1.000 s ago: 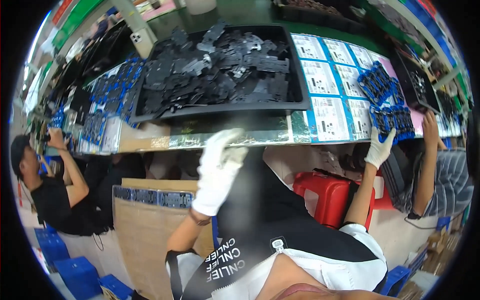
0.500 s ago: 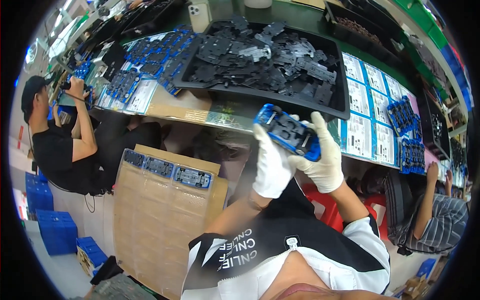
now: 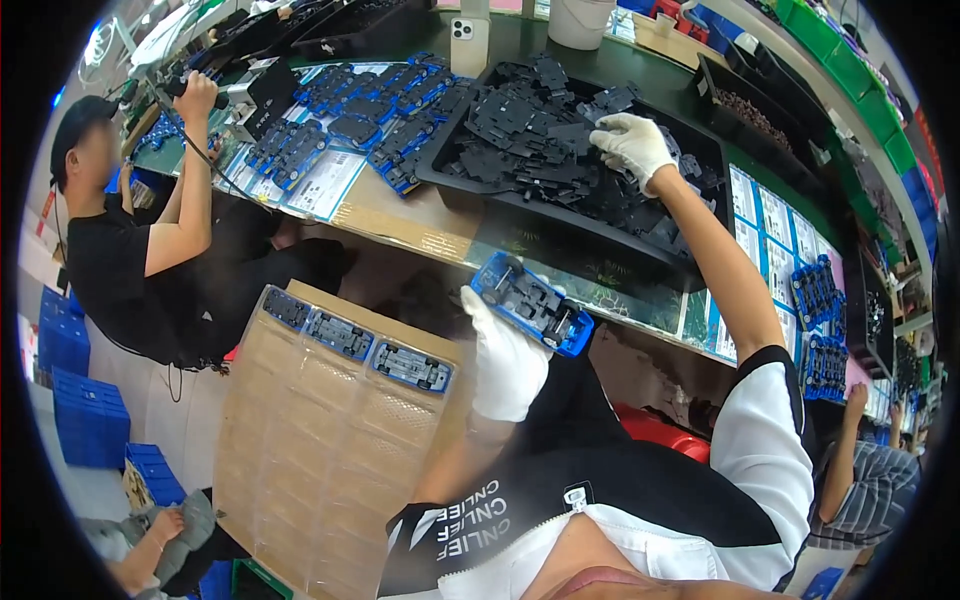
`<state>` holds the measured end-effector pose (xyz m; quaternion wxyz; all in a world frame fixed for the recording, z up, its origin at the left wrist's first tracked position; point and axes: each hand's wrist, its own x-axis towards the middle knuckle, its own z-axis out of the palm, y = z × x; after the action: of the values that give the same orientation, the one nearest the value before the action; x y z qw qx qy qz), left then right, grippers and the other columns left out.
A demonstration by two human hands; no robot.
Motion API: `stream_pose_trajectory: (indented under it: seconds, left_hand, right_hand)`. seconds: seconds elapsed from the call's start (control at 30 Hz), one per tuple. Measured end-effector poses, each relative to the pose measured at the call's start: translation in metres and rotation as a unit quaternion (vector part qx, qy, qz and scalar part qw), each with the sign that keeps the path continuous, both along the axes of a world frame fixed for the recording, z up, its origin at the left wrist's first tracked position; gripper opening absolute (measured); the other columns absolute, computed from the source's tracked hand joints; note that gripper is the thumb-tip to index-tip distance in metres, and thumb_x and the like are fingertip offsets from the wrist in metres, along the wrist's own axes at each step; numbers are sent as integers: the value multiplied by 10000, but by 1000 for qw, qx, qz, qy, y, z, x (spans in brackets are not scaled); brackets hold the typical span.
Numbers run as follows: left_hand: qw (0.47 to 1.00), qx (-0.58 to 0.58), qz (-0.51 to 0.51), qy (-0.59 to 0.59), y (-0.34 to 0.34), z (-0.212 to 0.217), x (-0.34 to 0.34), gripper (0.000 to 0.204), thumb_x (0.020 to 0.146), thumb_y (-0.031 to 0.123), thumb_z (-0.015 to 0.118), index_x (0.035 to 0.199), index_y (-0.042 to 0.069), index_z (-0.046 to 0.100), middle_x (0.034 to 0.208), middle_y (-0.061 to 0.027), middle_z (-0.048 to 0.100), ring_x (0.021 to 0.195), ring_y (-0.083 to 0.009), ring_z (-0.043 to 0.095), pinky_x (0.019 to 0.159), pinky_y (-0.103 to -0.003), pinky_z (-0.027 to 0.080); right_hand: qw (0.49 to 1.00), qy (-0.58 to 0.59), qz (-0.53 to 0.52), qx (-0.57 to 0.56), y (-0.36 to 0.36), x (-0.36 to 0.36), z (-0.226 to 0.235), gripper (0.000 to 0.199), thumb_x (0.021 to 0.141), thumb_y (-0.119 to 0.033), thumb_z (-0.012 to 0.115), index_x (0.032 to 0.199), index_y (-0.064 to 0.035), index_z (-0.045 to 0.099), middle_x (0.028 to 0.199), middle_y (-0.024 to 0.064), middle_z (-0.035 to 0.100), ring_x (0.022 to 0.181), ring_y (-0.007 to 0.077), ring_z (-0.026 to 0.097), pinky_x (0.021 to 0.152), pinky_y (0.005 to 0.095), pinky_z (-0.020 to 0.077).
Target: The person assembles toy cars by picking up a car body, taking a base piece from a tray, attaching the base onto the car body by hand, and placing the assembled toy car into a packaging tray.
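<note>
My gloved left hand (image 3: 507, 365) is closed around a blue toy car body (image 3: 583, 330), held upside down with its dark grey underside (image 3: 530, 297) facing up. It hangs just in front of the table edge. Away from it, my gloved right hand (image 3: 634, 150) is over a big black tray (image 3: 560, 208), its slightly bent fingers apart at the pile. Dark plastic car chassis plates (image 3: 530, 125) lie heaped in that tray. Whether the fingertips touch a plate cannot be made out.
Blue car bodies (image 3: 290, 150) cover the table left of the tray; more (image 3: 818, 290) stand at right. A phone (image 3: 468, 48) and white bucket (image 3: 580, 22) are behind. A cardboard box (image 3: 330, 440) with three cars stands at lower left. A co-worker (image 3: 130, 240) sits left.
My right hand has let go of the toy car and moved up and away to the tray. My left hand alone keeps the car, a little lower. The whole view has shifted.
</note>
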<state>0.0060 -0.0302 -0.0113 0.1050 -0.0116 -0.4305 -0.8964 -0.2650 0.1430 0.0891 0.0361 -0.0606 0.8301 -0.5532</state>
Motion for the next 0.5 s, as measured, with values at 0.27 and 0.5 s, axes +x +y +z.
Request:
stream_pose_trajectory:
  seconds: [0.27, 0.5]
  left_hand:
    - [720, -672, 148, -89, -18, -11, 5, 664, 977, 375, 534, 1507, 30, 330, 1535, -172, 403, 1433, -418, 296, 1205, -663, 20]
    - [663, -735, 114, -82, -7, -29, -2, 600, 1008, 535, 412, 1456, 136, 427, 1502, -90, 445, 1362, -340, 407, 1202, -659, 77]
  right_hand:
    - [978, 148, -93, -110, 40, 35, 41, 315, 896, -148, 747, 1170, -16, 667, 913, 23, 680, 716, 81, 619, 624, 222, 534]
    - [986, 69, -123, -90, 72, 78, 42, 320, 899, -150, 744, 1194, -50, 672, 930, 10, 674, 725, 79, 627, 633, 211, 522]
